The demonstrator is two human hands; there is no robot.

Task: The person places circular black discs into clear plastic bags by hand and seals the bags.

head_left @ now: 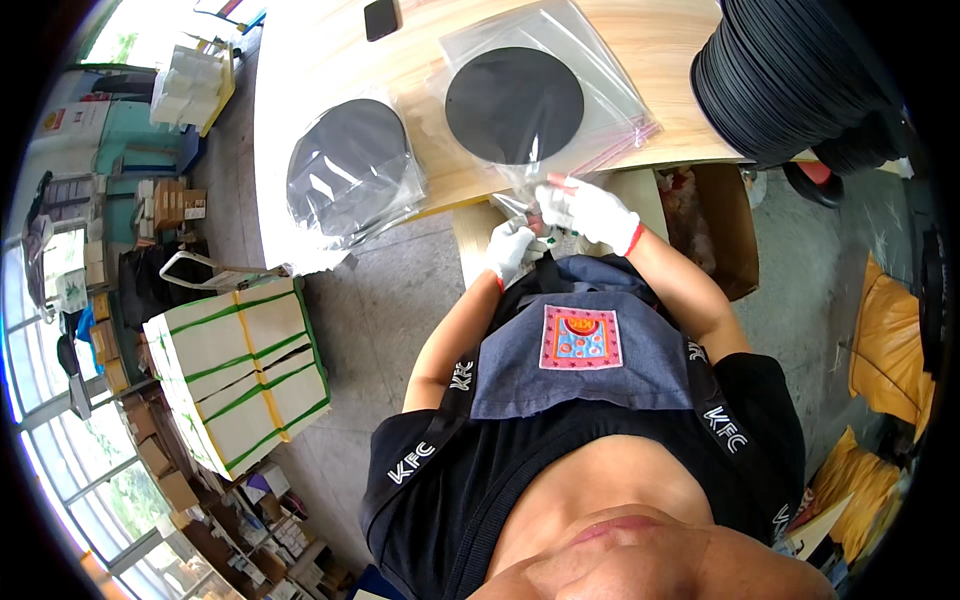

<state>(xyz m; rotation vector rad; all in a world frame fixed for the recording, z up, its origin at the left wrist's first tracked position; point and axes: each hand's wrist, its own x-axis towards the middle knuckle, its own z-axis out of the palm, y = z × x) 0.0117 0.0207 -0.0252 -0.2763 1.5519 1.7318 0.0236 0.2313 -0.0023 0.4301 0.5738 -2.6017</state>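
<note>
Wood-grain desk (640, 30). Near-left corner: bagged black disc (345, 160), glossy film. Off near edge: left hand (513, 247), white-gloved, fingers curled, hold unclear. Near edge, middle: matte black disc (514, 105) on smooth clear bags (603, 85); right hand (588, 212), white-gloved, fingers half-bent, hold unclear. Right end: ridged black stack (780, 85).

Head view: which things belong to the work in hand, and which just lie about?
Likely in use: clear bags near the left hand and right hand; middle black disc; bagged disc at left; black stack.
Seemingly lying about: phone; strapped white bundle; yellow sack.
</note>
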